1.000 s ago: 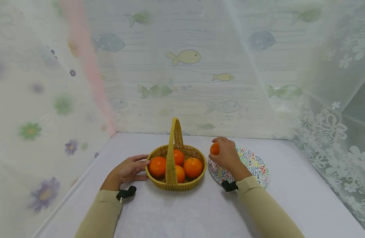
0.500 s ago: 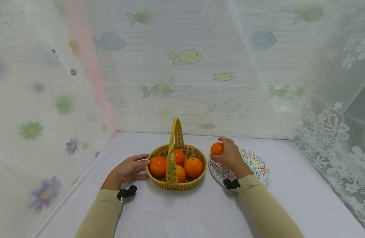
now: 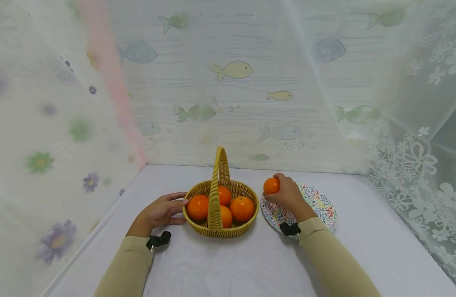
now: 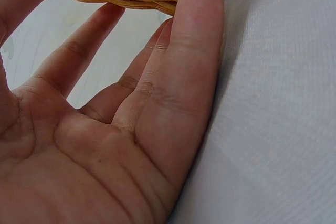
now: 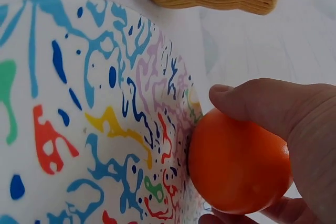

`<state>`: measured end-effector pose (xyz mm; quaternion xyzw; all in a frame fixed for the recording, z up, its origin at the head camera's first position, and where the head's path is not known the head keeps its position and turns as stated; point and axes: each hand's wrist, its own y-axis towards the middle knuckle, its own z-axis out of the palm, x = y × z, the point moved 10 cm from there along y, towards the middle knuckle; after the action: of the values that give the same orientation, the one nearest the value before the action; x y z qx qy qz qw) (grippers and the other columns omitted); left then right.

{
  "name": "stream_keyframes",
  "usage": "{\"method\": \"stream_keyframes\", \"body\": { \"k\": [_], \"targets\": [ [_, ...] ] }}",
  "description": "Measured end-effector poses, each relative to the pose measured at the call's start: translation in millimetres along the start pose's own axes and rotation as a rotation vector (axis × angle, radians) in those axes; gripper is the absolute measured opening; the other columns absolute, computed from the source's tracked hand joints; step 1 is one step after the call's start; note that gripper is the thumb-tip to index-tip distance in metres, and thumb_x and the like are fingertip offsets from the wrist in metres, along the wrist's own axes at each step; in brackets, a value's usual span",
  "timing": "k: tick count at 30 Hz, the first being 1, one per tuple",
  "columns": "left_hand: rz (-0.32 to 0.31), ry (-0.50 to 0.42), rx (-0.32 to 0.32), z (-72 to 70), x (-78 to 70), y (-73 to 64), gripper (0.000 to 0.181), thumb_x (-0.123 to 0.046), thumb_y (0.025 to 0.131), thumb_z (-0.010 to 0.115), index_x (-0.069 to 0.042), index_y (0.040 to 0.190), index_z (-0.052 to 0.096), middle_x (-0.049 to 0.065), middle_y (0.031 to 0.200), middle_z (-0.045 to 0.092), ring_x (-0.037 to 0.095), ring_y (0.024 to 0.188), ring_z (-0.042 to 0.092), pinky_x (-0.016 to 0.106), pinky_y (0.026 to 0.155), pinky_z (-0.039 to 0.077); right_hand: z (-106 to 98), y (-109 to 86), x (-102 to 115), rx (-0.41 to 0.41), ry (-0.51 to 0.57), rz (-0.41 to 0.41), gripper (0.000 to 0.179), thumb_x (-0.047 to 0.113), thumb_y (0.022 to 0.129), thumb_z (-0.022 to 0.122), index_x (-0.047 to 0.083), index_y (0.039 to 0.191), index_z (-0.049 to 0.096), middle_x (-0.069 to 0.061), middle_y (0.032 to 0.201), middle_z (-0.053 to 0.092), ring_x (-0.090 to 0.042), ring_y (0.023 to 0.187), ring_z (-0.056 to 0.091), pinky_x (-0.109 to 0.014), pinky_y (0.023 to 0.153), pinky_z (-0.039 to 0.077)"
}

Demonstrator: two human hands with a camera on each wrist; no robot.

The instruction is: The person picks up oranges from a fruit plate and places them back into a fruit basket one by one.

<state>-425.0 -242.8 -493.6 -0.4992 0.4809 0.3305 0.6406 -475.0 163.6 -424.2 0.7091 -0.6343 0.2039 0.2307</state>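
Note:
A yellow wicker basket (image 3: 220, 233) with a tall handle stands mid-table, with several oranges (image 3: 242, 209) inside. Beside it, my left hand (image 3: 162, 212) rests extended fingertips against the basket's left side; the left wrist view shows these fingers (image 4: 197, 51) nearly straight at the woven wall. To the right lies a round white plate (image 3: 322, 206) with a multicoloured squiggle pattern. Over its far left part my right hand (image 3: 289, 196) holds a single orange (image 3: 271, 186) between thumb and fingers. In the right wrist view this orange appears against the plate's surface; its far side is hidden.
A white cloth covers the table (image 3: 228, 268). Behind it hangs a pale curtain (image 3: 213, 136) with fish drawings. Flowered sheer drapes close off the left and right sides. The basket's handle rises above the oranges.
My right hand has shifted slightly to the right, and more of the orange in it shows. My left hand and the basket have stayed in place.

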Motion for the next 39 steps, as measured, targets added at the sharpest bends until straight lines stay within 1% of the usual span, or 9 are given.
{"method": "stream_keyframes", "body": {
  "k": [4, 7, 9, 14, 20, 23, 28, 32, 39],
  "targets": [
    [0.009, 0.004, 0.002, 0.9, -1.1, -0.2, 0.067, -0.032, 0.099, 0.071, -0.014, 0.157, 0.043, 0.008, 0.145, 0.061, 0.023, 0.119, 0.067, 0.051, 0.094, 0.060, -0.4, -0.2, -2.2, -0.003, 0.007, 0.002, 0.091, 0.033, 0.079, 0.089, 0.009, 0.153, 0.040, -0.022, 0.135, 0.056, -0.040, 0.115, 0.059, -0.059, 0.100, 0.055],
    [0.005, -0.003, 0.003, 0.7, -0.9, -0.9, 0.067, -0.032, 0.099, 0.071, -0.014, 0.157, 0.043, 0.007, 0.143, 0.063, 0.022, 0.118, 0.068, 0.050, 0.094, 0.060, -1.4, -1.1, -2.1, -0.004, -0.002, -0.009, 0.090, 0.034, 0.080, 0.087, 0.009, 0.153, 0.040, -0.022, 0.135, 0.056, -0.039, 0.115, 0.060, -0.059, 0.099, 0.055],
    [0.006, -0.002, 0.016, 1.3, -1.0, -1.2, 0.067, -0.031, 0.100, 0.070, -0.014, 0.158, 0.041, 0.006, 0.143, 0.063, 0.021, 0.118, 0.068, 0.050, 0.094, 0.060, -2.6, -2.5, -2.1, -0.007, -0.001, -0.012, 0.089, 0.035, 0.081, 0.087, 0.009, 0.152, 0.041, -0.022, 0.136, 0.056, -0.039, 0.115, 0.059, -0.058, 0.099, 0.055],
    [0.013, -0.013, 0.037, 2.8, -1.0, -2.2, 0.068, -0.030, 0.100, 0.070, -0.013, 0.159, 0.039, 0.005, 0.140, 0.064, 0.019, 0.117, 0.068, 0.049, 0.094, 0.060, -5.6, -8.2, -3.4, -0.012, 0.051, 0.003, 0.088, 0.034, 0.082, 0.087, 0.008, 0.152, 0.041, -0.021, 0.140, 0.056, -0.040, 0.119, 0.058, -0.060, 0.101, 0.054],
    [0.006, -0.027, 0.041, 3.2, -0.6, -2.5, 0.069, -0.031, 0.100, 0.071, -0.014, 0.159, 0.040, 0.004, 0.139, 0.066, 0.019, 0.117, 0.068, 0.050, 0.094, 0.060, -7.5, -13.9, -5.3, -0.005, 0.088, 0.008, 0.086, 0.037, 0.083, 0.085, 0.011, 0.152, 0.041, -0.021, 0.144, 0.055, -0.040, 0.122, 0.059, -0.058, 0.102, 0.053],
    [0.012, -0.012, 0.040, 3.1, -2.0, -2.5, 0.068, -0.031, 0.100, 0.070, -0.013, 0.159, 0.040, 0.005, 0.142, 0.064, 0.020, 0.118, 0.068, 0.050, 0.095, 0.060, -11.3, -16.9, -3.2, -0.009, 0.122, 0.001, 0.086, 0.039, 0.084, 0.085, 0.012, 0.153, 0.040, -0.021, 0.145, 0.055, -0.040, 0.121, 0.060, -0.058, 0.101, 0.054],
    [0.007, -0.012, 0.028, 2.8, -2.2, -2.4, 0.069, -0.031, 0.099, 0.071, -0.014, 0.158, 0.040, 0.006, 0.143, 0.063, 0.020, 0.118, 0.068, 0.050, 0.095, 0.060, -17.1, -22.3, 1.1, -0.004, 0.179, 0.003, 0.086, 0.041, 0.085, 0.084, 0.014, 0.154, 0.039, -0.019, 0.145, 0.055, -0.039, 0.120, 0.061, -0.055, 0.099, 0.056],
    [0.005, -0.018, 0.029, 3.2, -1.0, -1.5, 0.068, -0.030, 0.100, 0.070, -0.014, 0.159, 0.039, 0.005, 0.142, 0.063, 0.020, 0.119, 0.067, 0.050, 0.095, 0.060, -20.3, -25.5, 1.7, 0.004, 0.202, 0.011, 0.087, 0.043, 0.084, 0.085, 0.014, 0.153, 0.039, -0.019, 0.147, 0.053, -0.038, 0.119, 0.061, -0.052, 0.096, 0.058],
    [0.015, -0.021, 0.027, 3.1, -0.6, -2.1, 0.068, -0.030, 0.099, 0.071, -0.013, 0.158, 0.040, 0.005, 0.141, 0.064, 0.020, 0.118, 0.067, 0.050, 0.094, 0.060, -23.0, -28.7, 3.0, 0.004, 0.227, -0.009, 0.086, 0.044, 0.084, 0.085, 0.012, 0.149, 0.039, -0.020, 0.147, 0.053, -0.038, 0.118, 0.061, -0.049, 0.094, 0.059]
  ]
}}
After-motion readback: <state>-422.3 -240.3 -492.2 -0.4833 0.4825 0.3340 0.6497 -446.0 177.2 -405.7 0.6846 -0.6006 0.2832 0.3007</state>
